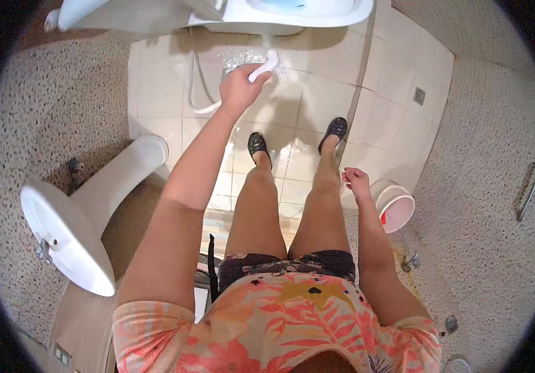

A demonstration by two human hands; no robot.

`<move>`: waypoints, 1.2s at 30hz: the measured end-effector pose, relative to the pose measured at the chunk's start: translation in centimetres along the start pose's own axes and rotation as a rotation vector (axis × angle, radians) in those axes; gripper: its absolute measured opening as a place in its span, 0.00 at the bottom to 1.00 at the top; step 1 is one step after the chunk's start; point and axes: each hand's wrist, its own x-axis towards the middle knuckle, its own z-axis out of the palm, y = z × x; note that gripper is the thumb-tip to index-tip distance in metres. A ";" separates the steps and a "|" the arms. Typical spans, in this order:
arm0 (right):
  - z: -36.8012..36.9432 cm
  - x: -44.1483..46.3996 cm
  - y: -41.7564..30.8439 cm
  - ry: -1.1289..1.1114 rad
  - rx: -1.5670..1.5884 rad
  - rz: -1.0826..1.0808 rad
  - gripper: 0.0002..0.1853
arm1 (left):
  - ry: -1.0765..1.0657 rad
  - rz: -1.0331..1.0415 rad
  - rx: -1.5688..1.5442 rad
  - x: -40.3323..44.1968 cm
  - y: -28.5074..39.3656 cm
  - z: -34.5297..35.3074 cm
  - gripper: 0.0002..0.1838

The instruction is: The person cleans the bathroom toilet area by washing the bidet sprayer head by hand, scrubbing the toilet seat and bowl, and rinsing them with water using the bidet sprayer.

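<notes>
My left hand (241,89) is wrapped round a white handheld bidet sprayer (265,67). The sprayer's head points at the tiles by the toilet base, where the floor is wet and shiny. From it a white hose (200,99) loops down along the left and back up. Right ahead stands the white toilet (342,17), with bluish water in the bowl. My right hand (356,180) hangs low beside my right leg, fingers loosely bent and apart, with nothing visible in it. Close to that hand is a white bucket (402,194) with something red inside.
A white pedestal sink (62,236) stands at the left, its tap (44,250) near the wall. The cream tiled floor (398,112) has a raised strip on the right and a drain grate (419,95). Pebbled walls rise both sides; a tap (411,262) juts from the right one.
</notes>
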 end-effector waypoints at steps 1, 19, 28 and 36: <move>-0.8 0.6 1.0 0.004 0.023 0.005 0.11 | 0.003 0.037 0.050 0.4 1.0 1.2 0.21; -24.6 12.1 14.6 0.166 0.279 -0.040 0.12 | 0.018 -0.037 0.357 22.7 25.2 26.0 0.26; -27.7 14.3 21.1 0.219 0.299 0.169 0.13 | -0.201 -0.248 0.410 28.7 30.0 25.3 0.25; -27.1 13.8 18.8 0.065 0.419 0.086 0.12 | -0.167 -0.271 0.524 27.7 32.6 24.8 0.25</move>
